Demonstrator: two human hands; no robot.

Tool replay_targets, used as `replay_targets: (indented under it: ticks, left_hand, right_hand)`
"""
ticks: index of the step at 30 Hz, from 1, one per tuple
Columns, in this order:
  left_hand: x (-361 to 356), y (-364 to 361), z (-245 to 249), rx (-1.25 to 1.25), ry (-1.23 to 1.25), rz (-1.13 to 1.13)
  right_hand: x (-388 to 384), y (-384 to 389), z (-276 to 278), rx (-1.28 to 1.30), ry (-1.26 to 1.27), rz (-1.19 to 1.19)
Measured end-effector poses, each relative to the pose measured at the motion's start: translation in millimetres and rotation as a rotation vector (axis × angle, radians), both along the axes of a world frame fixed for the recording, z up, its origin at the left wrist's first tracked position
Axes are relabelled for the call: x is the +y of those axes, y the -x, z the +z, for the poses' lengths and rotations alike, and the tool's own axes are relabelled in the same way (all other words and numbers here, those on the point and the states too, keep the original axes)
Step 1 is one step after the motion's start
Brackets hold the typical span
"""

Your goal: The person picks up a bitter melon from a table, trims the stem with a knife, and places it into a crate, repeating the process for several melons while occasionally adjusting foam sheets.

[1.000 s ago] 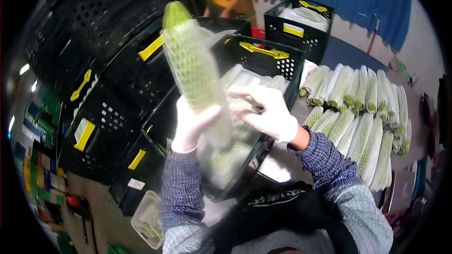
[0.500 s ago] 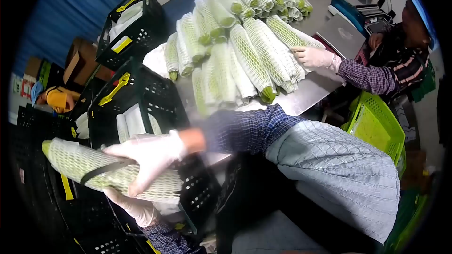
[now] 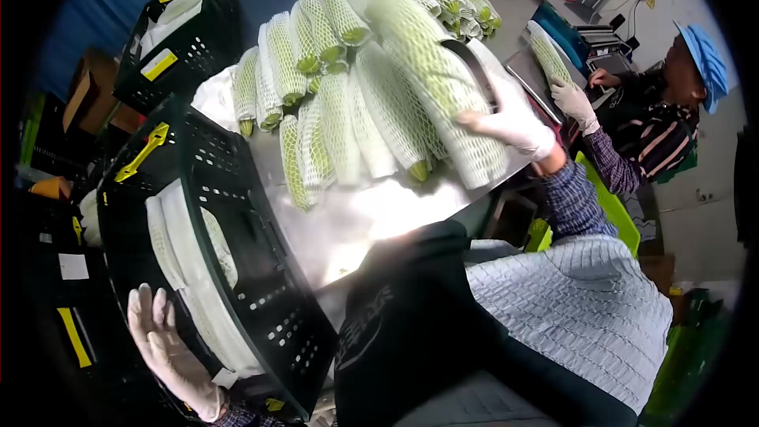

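My right hand (image 3: 510, 120), in a white glove, grips a long green gourd (image 3: 431, 71) in a white foam net sleeve, tilted over the pile on the metal table. A dark curved strip (image 3: 474, 63) shows between this hand and the gourd. More sleeved gourds (image 3: 332, 126) lie in overlapping rows beneath and to the left. My left hand (image 3: 170, 352), gloved too, is open with its fingers spread beside the near end of a dark green crate (image 3: 269, 269). Inside that crate, sleeved gourds (image 3: 178, 245) lie lengthwise.
Another crate (image 3: 178, 39) with a yellow handle stands at the back left. At the right, a co-worker (image 3: 648, 126) holds a sleeved gourd (image 3: 548, 51) near the scales. A lime-green basket (image 3: 613, 205) sits below the table's right edge.
Both my hands were on a sleeved gourd over the near crate. My right hand has swung to the table pile; my left is empty. The co-worker has lifted a gourd towards the scales.
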State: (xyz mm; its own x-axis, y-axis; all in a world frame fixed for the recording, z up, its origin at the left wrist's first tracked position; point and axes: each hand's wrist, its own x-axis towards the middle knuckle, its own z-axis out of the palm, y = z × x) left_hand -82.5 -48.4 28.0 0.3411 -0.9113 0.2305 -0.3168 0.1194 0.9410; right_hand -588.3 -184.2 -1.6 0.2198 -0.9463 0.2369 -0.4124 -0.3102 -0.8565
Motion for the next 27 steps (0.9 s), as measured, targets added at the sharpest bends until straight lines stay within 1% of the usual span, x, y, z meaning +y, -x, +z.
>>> replay_targets:
  ticks: [1, 2, 4, 5, 6, 7, 10, 14, 17, 18, 21, 22, 25, 26, 27]
  left_hand:
    - [0.6, 1.6, -0.4, 0.010, 0.008, -0.003]
    - [-0.2, 0.0, -2.1, -0.024, 0.009, 0.032]
    - [-2.7, -0.4, -2.7, -0.015, 0.003, 0.030]
    - [-3.8, 0.0, -3.7, -0.021, -0.007, 0.041]
    - [-4.9, -1.7, -5.8, -0.011, -0.021, 0.042]
    - [-6.4, -3.9, -6.8, -0.003, -0.033, 0.043]
    - [-11.1, -6.9, -10.9, 0.009, -0.054, 0.053]
    - [-12.9, -10.9, -10.0, 0.014, -0.081, 0.053]
    - [-9.8, -7.9, -4.0, 0.016, -0.098, 0.068]
    - [-9.3, -6.8, -3.2, 0.011, -0.101, 0.072]
    - [-4.8, -8.8, -0.6, 0.011, -0.093, 0.070]
    - [-4.3, -8.6, 1.0, 0.007, -0.093, 0.075]
    - [-4.7, -3.4, 7.5, -0.042, -0.106, 0.075]
    - [-4.7, -1.2, 9.6, -0.066, -0.111, 0.070]
    - [-3.9, -0.7, 10.2, -0.071, -0.112, 0.066]
  right_hand:
    - [-4.2, 34.6, -25.2, 0.141, 0.082, -0.096]
    - [-0.9, 47.8, -29.4, 0.099, -0.010, -0.149]
    - [-0.9, 81.5, -59.3, -0.027, -0.199, -0.294]
    - [-7.4, 107.8, -79.5, 0.121, -0.162, -0.345]
    - [-11.5, 122.8, -91.2, 0.159, -0.182, -0.367]
    - [-15.6, 128.7, -94.5, 0.196, -0.201, -0.388]
    - [-27.6, 134.5, -100.2, 0.536, -0.085, -0.413]
    - [-54.5, 128.2, -97.2, 0.887, -0.240, -0.418]
    - [-70.6, 137.8, -116.2, 0.909, -0.183, -0.421]
    - [-70.2, 126.5, -100.7, 0.961, -0.242, -0.439]
    - [-68.6, 126.1, -97.5, 0.982, -0.122, -0.421]
    - [-64.5, 121.0, -95.0, 1.015, -0.071, -0.438]
    - [-49.9, 96.2, -99.5, 0.950, 0.256, -0.447]
    - [-40.8, 74.5, -89.5, 0.904, 0.318, -0.397]
    - [-30.0, 51.0, -79.7, 0.864, 0.211, -0.364]
